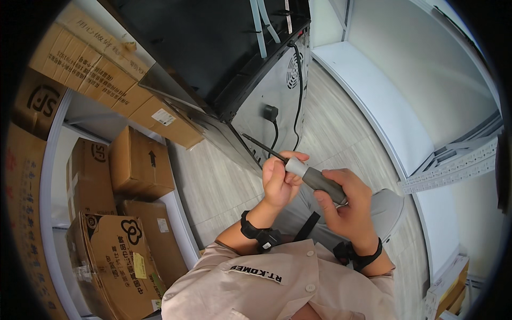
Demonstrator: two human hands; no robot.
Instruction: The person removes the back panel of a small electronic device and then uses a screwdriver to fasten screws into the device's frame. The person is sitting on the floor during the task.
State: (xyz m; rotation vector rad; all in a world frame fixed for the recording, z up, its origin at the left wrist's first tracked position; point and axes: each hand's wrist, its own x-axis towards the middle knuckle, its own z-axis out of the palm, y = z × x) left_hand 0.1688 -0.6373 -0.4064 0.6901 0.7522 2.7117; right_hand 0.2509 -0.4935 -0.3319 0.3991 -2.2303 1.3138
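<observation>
Screwdriver (296, 166) mid-frame, just right of center. Long axis runs diagonal: tip toward upper left, gray handle butt toward lower right. Right hand (349, 205) wrapped on handle; left hand (279, 182) fingers closed round the collar and shaft base. Both hands near each other on the one tool. Tip by lower edge of black appliance cabinet (192, 50), upper center; contact: can't tell. Black plug (271, 112) on its metal panel (250, 120).
</observation>
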